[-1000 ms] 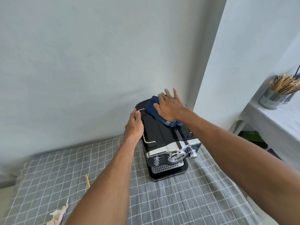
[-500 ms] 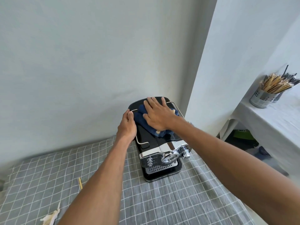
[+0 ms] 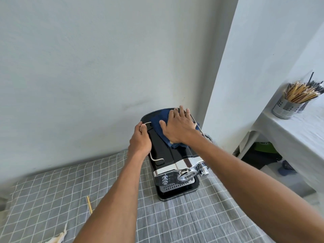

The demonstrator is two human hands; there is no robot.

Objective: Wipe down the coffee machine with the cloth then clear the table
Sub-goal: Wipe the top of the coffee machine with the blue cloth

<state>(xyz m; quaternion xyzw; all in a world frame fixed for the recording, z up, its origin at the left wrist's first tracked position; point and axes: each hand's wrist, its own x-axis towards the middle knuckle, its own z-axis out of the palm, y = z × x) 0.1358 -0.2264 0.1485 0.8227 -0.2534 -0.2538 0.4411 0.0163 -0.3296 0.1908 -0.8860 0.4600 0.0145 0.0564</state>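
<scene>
A black and chrome coffee machine (image 3: 172, 160) stands on the grey checked tablecloth (image 3: 175, 221) against the white wall. On its glossy top lies a dark blue cloth (image 3: 160, 128). My right hand (image 3: 178, 128) presses flat on the cloth with straight, spread fingers that reach the machine's back edge. My left hand (image 3: 140, 139) grips the left edge of the top at the chrome rail, fingers curled over it.
A thin wooden stick (image 3: 89, 204) and crumpled white paper (image 3: 57, 238) lie on the cloth at lower left. A white side table (image 3: 294, 135) on the right carries a perforated metal holder (image 3: 284, 107) full of sticks. A wall corner juts out just right of the machine.
My right hand has slid the cloth from the left part of the top toward the back right. My left hand has stayed on the left edge.
</scene>
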